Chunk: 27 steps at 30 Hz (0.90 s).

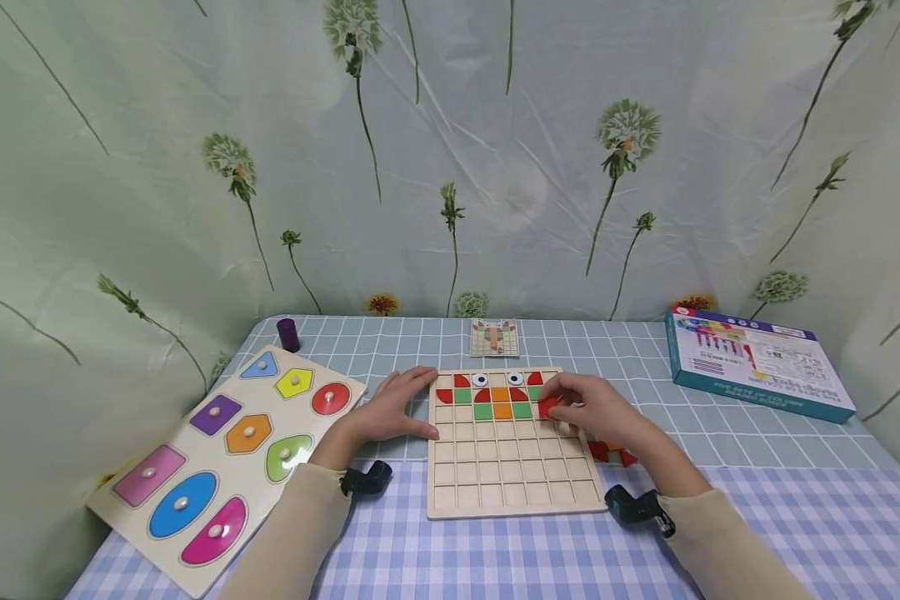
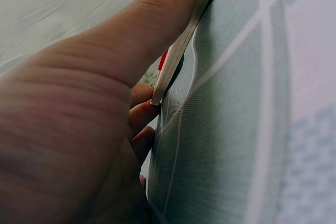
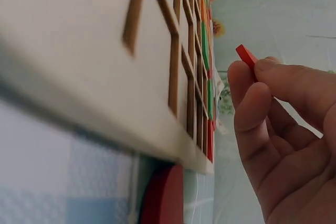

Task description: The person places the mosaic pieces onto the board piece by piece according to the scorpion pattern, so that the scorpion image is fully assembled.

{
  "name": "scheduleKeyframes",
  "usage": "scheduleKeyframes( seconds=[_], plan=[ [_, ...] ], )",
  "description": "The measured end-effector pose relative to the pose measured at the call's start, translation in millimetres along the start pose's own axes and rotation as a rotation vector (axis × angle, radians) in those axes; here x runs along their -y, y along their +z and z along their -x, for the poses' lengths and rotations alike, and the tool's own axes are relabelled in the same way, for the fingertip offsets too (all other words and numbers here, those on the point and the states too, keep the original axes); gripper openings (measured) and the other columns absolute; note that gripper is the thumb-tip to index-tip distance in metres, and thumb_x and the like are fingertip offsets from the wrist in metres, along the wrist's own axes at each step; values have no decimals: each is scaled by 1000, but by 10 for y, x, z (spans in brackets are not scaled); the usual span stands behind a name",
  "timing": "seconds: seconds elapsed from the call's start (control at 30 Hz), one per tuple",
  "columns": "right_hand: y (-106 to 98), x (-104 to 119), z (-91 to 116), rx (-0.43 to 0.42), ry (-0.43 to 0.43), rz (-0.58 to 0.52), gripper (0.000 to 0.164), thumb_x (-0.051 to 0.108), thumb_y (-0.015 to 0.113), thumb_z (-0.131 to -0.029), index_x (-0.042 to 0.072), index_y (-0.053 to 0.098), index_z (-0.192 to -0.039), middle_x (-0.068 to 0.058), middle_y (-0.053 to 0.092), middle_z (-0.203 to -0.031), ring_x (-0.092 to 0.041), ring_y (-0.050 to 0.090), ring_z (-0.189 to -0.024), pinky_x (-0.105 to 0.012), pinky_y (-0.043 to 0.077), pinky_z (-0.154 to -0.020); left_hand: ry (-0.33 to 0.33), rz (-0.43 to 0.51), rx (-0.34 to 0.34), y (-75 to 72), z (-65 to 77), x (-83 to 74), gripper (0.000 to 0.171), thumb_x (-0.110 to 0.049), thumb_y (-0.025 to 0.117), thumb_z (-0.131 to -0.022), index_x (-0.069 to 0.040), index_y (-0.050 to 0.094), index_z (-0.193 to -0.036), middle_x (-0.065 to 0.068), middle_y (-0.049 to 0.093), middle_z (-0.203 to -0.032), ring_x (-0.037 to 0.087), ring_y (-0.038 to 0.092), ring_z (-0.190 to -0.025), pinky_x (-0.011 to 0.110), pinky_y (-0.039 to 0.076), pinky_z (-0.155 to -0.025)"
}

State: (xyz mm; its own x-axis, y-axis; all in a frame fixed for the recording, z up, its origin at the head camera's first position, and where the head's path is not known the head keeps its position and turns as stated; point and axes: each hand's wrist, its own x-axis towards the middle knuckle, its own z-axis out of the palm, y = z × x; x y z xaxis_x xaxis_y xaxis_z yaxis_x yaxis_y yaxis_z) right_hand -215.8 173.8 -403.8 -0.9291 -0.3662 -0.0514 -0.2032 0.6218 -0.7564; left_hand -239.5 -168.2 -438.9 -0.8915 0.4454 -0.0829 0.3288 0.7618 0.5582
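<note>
A wooden grid board (image 1: 487, 467) lies flat, its upper rows partly filled with red, green and orange pieces and two eye pieces. My left hand (image 1: 392, 410) rests against the board's left side, thumb along the edge and fingers near the upper-left corner. Over the board's upper right, my right hand (image 1: 592, 406) pinches a small red tile (image 3: 245, 55) between thumb and fingertips, raised off the board in the right wrist view. The hand hides part of the right column. Loose red and orange pieces (image 1: 613, 452) lie beside the board's right edge, partly under the right forearm.
Behind the board is a small pattern card (image 1: 494, 339). A knobbed shape puzzle (image 1: 251, 398) lies at left, with a purple cylinder (image 1: 288, 335) beyond it. At the back right lies a teal-edged box (image 1: 757, 362). A dandelion-print cloth hangs behind the table.
</note>
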Motion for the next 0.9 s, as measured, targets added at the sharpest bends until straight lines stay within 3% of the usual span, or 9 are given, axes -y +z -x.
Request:
scheduleKeyframes(
  seconds=[0.3, 0.6, 0.9],
  plan=[
    [81, 27, -5, 39, -59, 27, 16, 5, 69, -91, 13, 69, -105, -3, 67, -93, -18, 58, -72, -26, 53, -58, 10, -1, -4, -1, -5, 5, 99, -46, 83, -77, -18, 33, -157, 8, 30, -164, 31, 21, -154, 56, 6, -127],
    [168, 66, -8, 39, -12, 22, 16, 5, 70, -90, 11, 69, -104, -4, 62, -84, -17, 57, -60, -25, 52, -57, 11, -3, -2, -4, -1, 9, 99, -46, 83, -77, -17, 33, -157, 8, 30, -164, 31, 21, -154, 57, 7, -127],
    [249, 54, -13, 4, -82, 96, 12, 9, 74, -88, 13, 71, -99, 0, 65, -89, -13, 56, -77, -22, 49, -64, 9, -4, 0, 0, -6, 13, 99, -46, 83, -77, -18, 32, -157, 8, 29, -164, 31, 20, -155, 56, 6, -128]
  ],
)
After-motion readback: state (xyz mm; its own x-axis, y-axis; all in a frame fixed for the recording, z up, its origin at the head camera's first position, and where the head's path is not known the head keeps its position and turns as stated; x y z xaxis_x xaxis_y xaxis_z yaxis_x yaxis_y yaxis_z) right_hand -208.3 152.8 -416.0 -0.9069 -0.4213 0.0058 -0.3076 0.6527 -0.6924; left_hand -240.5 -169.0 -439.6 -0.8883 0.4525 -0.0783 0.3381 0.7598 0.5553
